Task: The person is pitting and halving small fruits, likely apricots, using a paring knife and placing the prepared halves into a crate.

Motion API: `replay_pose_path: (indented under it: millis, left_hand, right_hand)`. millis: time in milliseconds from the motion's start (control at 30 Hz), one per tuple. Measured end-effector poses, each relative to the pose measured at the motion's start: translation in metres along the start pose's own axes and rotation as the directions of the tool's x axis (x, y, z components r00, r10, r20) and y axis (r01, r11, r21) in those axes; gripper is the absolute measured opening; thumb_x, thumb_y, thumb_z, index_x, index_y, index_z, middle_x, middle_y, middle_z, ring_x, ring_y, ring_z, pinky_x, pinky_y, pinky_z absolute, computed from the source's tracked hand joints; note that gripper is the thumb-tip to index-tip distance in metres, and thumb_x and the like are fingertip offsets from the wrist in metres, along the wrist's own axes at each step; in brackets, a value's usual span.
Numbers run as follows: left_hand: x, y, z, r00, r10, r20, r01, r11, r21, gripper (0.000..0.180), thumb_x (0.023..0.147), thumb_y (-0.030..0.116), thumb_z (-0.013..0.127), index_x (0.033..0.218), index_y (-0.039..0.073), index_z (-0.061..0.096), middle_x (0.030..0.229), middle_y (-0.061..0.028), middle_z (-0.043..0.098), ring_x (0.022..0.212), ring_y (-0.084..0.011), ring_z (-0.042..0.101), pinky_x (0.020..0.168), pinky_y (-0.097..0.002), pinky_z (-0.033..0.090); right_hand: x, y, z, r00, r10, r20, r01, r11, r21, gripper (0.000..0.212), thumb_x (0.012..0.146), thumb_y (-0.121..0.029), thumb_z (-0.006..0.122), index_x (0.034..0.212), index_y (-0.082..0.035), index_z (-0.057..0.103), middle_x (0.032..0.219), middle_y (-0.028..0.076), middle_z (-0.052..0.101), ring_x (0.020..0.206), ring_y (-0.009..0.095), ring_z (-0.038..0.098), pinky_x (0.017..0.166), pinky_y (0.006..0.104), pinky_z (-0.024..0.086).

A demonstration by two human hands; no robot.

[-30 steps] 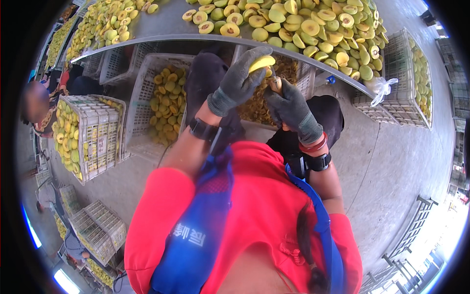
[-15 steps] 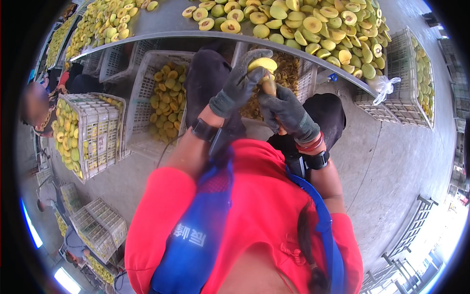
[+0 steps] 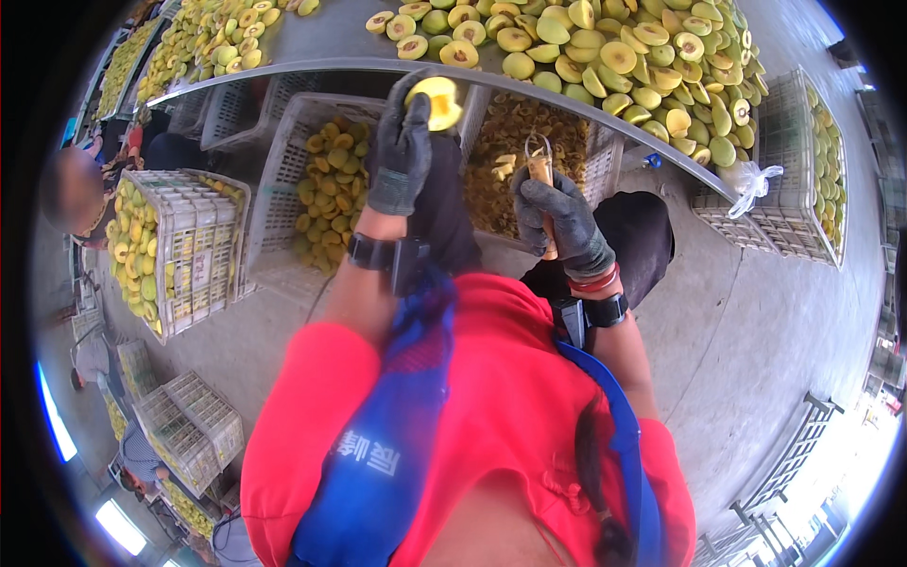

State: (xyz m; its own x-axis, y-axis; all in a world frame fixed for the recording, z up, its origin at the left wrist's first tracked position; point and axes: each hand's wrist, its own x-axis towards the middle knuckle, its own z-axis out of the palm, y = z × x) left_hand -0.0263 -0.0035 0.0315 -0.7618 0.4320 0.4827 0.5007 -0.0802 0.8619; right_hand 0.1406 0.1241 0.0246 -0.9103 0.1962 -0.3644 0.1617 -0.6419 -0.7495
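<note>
My left hand (image 3: 401, 156), in a dark grey glove, is closed on a yellow peach half (image 3: 439, 102) with a notched hollow at its right side. It is raised in front of the metal table's edge, above my left knee. My right hand (image 3: 567, 215), gloved too, grips the wooden handle of a pitting tool (image 3: 540, 170). The tool's thin metal loop points up, apart from the fruit. Behind the loop stands a crate (image 3: 603, 156) of brown pits and scraps, with a few yellow pieces on top. A white crate (image 3: 269, 180) holding peach halves sits left of my left hand.
Peach halves (image 3: 619, 57) are heaped on the metal table (image 3: 331, 38). A full crate (image 3: 194, 269) stands at the left, near another person (image 3: 85, 189). More full crates (image 3: 770, 217) are at the right. A white plastic bag (image 3: 754, 189) hangs at the table's corner.
My hands have moved apart. The left carried the peach half left and up; the right, with the pitting tool, drew away from the fruit. The loop and the scrap crate now show clearly.
</note>
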Motion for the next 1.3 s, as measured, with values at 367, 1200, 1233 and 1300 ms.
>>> replay_pose_path:
  millis: [367,1200,1233,1300]
  left_hand:
    - [0.084,-0.115,-0.039,0.986,0.113,0.121,-0.164,0.583,0.796,0.050,0.079,0.030,0.062,0.120,0.004,0.050,0.113,-0.0189,0.058,0.105,-0.0342,0.055,0.091,-0.0426,0.042]
    - [0.047,0.003,0.038,0.940,-0.057,0.337,0.102,0.988,-0.118,0.042,0.085,0.028,0.060,0.112,0.000,0.045,0.102,-0.0138,0.055,0.094,-0.0219,0.054,0.085,-0.0320,0.044]
    - [0.041,0.014,0.041,0.941,-0.088,0.326,0.170,0.957,-0.234,0.041,0.087,0.028,0.059,0.112,0.000,0.045,0.103,-0.0126,0.055,0.096,-0.0207,0.054,0.086,-0.0315,0.043]
    - [0.031,0.016,0.040,0.949,-0.054,0.312,0.118,0.975,-0.189,0.043,0.090,0.030,0.054,0.117,-0.002,0.043,0.107,-0.0128,0.053,0.097,-0.0202,0.054,0.086,-0.0308,0.043]
  right_hand:
    - [0.022,0.016,-0.017,0.988,-0.155,0.019,0.150,0.908,-0.391,0.022,0.090,-0.025,0.054,0.089,-0.003,0.050,0.059,0.004,0.050,0.041,0.013,0.047,0.036,0.0249,0.038]
    - [0.036,-0.019,0.016,0.810,-0.584,-0.048,0.358,0.558,-0.749,0.011,0.088,-0.014,0.056,0.087,-0.005,0.049,0.060,-0.002,0.048,0.044,0.006,0.045,0.039,0.0228,0.035]
    - [0.036,-0.021,0.016,0.790,-0.612,0.039,0.396,0.462,-0.793,0.011,0.087,-0.014,0.056,0.088,-0.005,0.049,0.060,-0.002,0.048,0.045,0.006,0.045,0.040,0.0235,0.036]
    - [0.034,-0.022,0.020,0.768,-0.627,0.134,0.437,0.359,-0.824,0.011,0.087,-0.014,0.057,0.089,-0.005,0.050,0.060,-0.001,0.047,0.045,0.006,0.045,0.041,0.0241,0.036]
